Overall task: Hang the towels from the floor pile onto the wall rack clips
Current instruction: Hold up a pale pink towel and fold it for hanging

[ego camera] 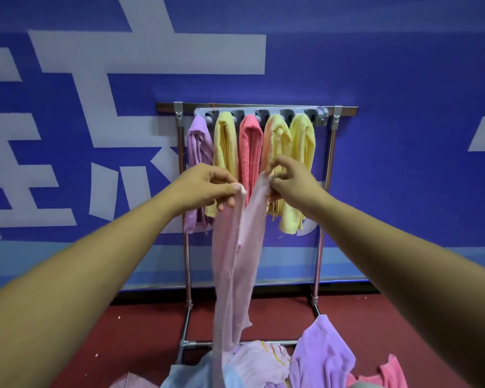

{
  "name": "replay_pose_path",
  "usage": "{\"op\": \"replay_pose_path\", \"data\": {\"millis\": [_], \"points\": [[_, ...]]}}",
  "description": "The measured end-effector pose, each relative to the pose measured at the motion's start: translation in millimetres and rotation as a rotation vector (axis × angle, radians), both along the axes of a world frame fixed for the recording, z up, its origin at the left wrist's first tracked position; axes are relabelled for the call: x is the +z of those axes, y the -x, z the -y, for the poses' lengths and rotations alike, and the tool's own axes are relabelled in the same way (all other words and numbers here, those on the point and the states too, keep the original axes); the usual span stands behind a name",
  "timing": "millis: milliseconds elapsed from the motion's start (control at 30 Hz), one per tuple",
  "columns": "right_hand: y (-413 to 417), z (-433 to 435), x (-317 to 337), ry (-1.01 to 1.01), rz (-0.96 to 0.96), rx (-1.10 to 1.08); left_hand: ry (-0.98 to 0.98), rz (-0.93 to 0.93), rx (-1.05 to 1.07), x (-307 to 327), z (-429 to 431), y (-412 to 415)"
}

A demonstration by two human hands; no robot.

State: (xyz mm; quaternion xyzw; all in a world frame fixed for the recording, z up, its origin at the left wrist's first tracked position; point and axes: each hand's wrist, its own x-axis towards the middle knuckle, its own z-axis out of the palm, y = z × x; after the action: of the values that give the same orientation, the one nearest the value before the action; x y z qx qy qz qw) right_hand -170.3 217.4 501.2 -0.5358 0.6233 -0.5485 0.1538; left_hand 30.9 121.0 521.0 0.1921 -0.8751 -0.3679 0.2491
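A pale pink towel (235,264) hangs long and narrow from both my hands, its lower end reaching the floor pile (291,365). My left hand (207,186) pinches one top corner; my right hand (289,177) pinches the other top edge. Behind them a grey clip rack (261,114) is fixed on a metal bar. Several towels hang from its clips: a purple towel (198,147), a yellow towel (226,144), a coral towel (251,147), an orange-and-yellow towel (276,141) and a second yellow towel (301,152). The pile holds lilac, light blue and pink towels.
The metal stand (324,219) with two upright poles and a floor crossbar (235,343) stands against a blue wall with white lettering (123,51). The floor (137,331) is dark red.
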Motion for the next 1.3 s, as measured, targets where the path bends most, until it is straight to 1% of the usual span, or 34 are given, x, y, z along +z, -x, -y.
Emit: {"op": "replay_pose_path", "data": {"millis": [100, 167, 200, 300, 367, 433, 533, 633, 700, 767, 833, 933, 967, 1000, 1067, 1100, 1133, 1200, 1233, 1267, 1300], "points": [[-11.7, -0.5, 3.6, -0.017, 0.043, 0.128, 0.025, -0.091, 0.087, 1.3, 2.3, 6.2], [-14.5, -2.5, 5.3, -0.046, 0.097, 0.221, 0.017, -0.114, 0.091, 2.2, 2.0, 8.1], [-14.3, -3.2, 5.3, -0.071, 0.084, 0.255, 0.007, -0.117, 0.087, 2.7, 1.9, 8.2], [-15.9, -3.8, 1.6, -0.098, -0.095, 0.246, 0.010, -0.088, 0.083, 2.6, 2.5, 6.6], [-16.6, -2.6, 0.0, -0.080, -0.115, 0.224, 0.029, -0.070, 0.080, 2.1, 2.6, 5.8], [-16.5, -3.2, 1.3, -0.070, -0.030, 0.224, 0.014, -0.027, 0.061, 1.2, 3.7, 4.1], [-12.6, -4.7, 5.1, -0.037, 0.080, 0.204, -0.020, 0.153, -0.009, -4.1, 8.2, -2.4], [-3.6, -8.3, 7.6, 0.012, 0.165, 0.069, 0.010, 0.289, -0.046, -12.7, 13.2, -13.9], [6.4, -13.1, 7.4, 0.029, 0.191, -0.016, -0.010, 0.314, -0.056, -17.5, 15.9, -21.5], [15.5, -18.4, 3.5, 0.024, 0.176, -0.076, -0.006, 0.276, -0.043, -22.4, 20.1, -25.9], [23.0, -20.4, -2.9, 0.003, 0.160, -0.110, 0.049, 0.165, 0.037, -25.8, 29.1, -24.7], [27.2, -19.8, -3.4, -0.002, 0.282, -0.067, 0.191, 0.092, 0.165, -20.9, 35.4, -19.9], [27.3, -19.6, 0.9, 0.018, 0.345, -0.045, 0.191, 0.054, 0.165, -16.3, 32.2, -17.0], [27.3, -20.0, 6.8, 0.055, 0.441, 0.005, 0.108, -0.020, 0.131, -11.9, 30.6, -14.2], [28.8, -22.8, 19.2, 0.115, 0.684, 0.147, -0.224, -0.167, 0.020, -2.1, 27.5, -12.1], [30.3, -24.0, 23.0, 0.109, 0.731, 0.183, -0.340, -0.181, -0.018, 1.4, 28.2, -11.7], [32.0, -24.1, 24.6, 0.076, 0.698, 0.160, -0.343, -0.131, -0.015, 2.8, 30.6, -11.5], [38.1, -21.8, 19.3, -0.038, 0.365, -0.039, -0.164, 0.042, 0.094, 2.0, 33.2, -9.1], [38.5, -20.8, 16.4, -0.054, 0.259, -0.105, -0.114, 0.053, 0.136, 0.8, 32.5, -7.3], [38.5, -20.2, 13.8, -0.048, 0.247, -0.122, -0.103, 0.020, 0.157, 0.0, 32.6, -5.5], [38.5, -19.3, 11.6, -0.022, 0.291, -0.112, -0.105, -0.034, 0.171, 0.0, 32.2, -3.4]]}}
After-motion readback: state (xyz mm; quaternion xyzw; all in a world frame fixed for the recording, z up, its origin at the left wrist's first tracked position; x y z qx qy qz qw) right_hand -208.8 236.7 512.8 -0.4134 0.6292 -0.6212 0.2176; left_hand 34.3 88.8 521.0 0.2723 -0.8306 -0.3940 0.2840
